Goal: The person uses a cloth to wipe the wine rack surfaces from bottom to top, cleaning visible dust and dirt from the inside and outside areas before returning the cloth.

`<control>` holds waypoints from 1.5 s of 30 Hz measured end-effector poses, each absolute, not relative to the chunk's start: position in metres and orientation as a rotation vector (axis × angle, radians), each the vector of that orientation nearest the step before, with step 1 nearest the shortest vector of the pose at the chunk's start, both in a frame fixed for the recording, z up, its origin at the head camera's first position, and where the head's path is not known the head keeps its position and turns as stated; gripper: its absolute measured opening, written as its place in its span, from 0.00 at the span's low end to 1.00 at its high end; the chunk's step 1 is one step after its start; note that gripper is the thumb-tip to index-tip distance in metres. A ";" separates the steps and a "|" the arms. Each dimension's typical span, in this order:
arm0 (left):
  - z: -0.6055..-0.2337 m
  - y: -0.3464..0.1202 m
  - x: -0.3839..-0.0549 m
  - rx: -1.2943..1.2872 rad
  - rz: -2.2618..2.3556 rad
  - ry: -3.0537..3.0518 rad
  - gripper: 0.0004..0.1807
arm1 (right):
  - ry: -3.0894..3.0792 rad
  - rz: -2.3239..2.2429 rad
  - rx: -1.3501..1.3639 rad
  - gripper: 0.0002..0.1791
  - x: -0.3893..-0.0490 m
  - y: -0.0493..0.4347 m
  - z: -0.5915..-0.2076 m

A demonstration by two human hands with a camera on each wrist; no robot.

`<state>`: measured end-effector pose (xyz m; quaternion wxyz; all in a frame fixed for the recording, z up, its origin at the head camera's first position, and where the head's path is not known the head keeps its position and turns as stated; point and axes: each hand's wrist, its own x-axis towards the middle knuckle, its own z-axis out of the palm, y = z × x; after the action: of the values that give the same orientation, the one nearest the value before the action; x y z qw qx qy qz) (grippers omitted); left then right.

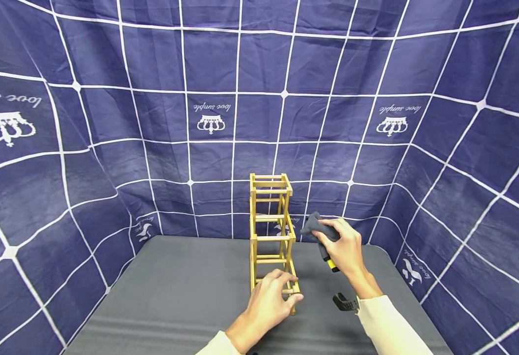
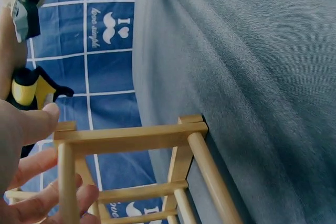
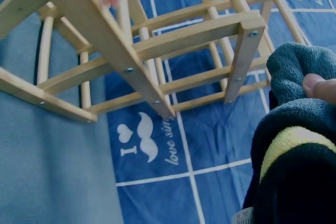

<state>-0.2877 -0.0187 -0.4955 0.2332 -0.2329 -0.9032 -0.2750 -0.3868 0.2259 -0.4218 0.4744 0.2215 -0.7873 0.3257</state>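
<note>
A stepped wooden rack (image 1: 274, 238) of light slats and round rods stands on the grey surface. My left hand (image 1: 268, 303) holds its low front end; in the left wrist view, the thumb lies by a corner and the fingers curl behind a rod (image 2: 67, 182). To the right of the rack, my right hand (image 1: 346, 246) grips a soft, fuzzy grey thing (image 1: 317, 226) in the air. The right wrist view shows its yellow band (image 3: 296, 139) and black part; its exact kind is unclear. The right thumb (image 3: 317, 85) presses into the plush.
A grey cloth-covered surface (image 1: 188, 286) lies under the rack. Dark blue curtains (image 1: 259, 118) with white grid lines stand behind it and on both sides. A black strap (image 1: 345, 301) hangs at my right wrist.
</note>
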 end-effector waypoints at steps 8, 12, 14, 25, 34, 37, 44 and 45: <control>-0.503 -0.006 -0.291 -0.572 -0.760 -2.420 0.14 | -1.913 0.796 0.505 0.22 -0.379 0.232 -0.443; -0.503 -0.008 -0.292 -0.584 -0.741 -2.387 0.11 | -1.917 0.790 0.514 0.22 -0.377 0.232 -0.449; -0.501 -0.013 -0.292 -0.609 -0.759 -2.386 0.11 | -1.913 0.793 0.511 0.22 -0.377 0.232 -0.451; -0.490 -0.068 -0.296 -0.873 -0.937 -2.471 0.08 | -1.957 0.843 0.524 0.23 -0.370 0.236 -0.466; -0.494 -0.117 -0.300 -1.026 -0.957 -2.459 0.12 | -1.962 0.886 0.644 0.23 -0.363 0.231 -0.474; -0.493 -0.129 -0.301 -1.053 -0.983 -2.478 0.11 | -1.980 0.906 0.668 0.24 -0.360 0.228 -0.477; -0.491 -0.153 -0.308 -1.106 -0.983 -2.490 0.11 | -1.983 0.930 0.779 0.24 -0.357 0.219 -0.481; -0.492 -0.156 -0.310 -1.126 -0.965 -2.460 0.12 | -1.983 0.928 0.807 0.24 -0.357 0.217 -0.483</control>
<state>-0.3099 -0.1557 -0.4917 0.1341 -0.3884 -0.8487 -0.3330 -0.3567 0.2166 -0.4829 0.3931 0.3180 -0.7815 0.3655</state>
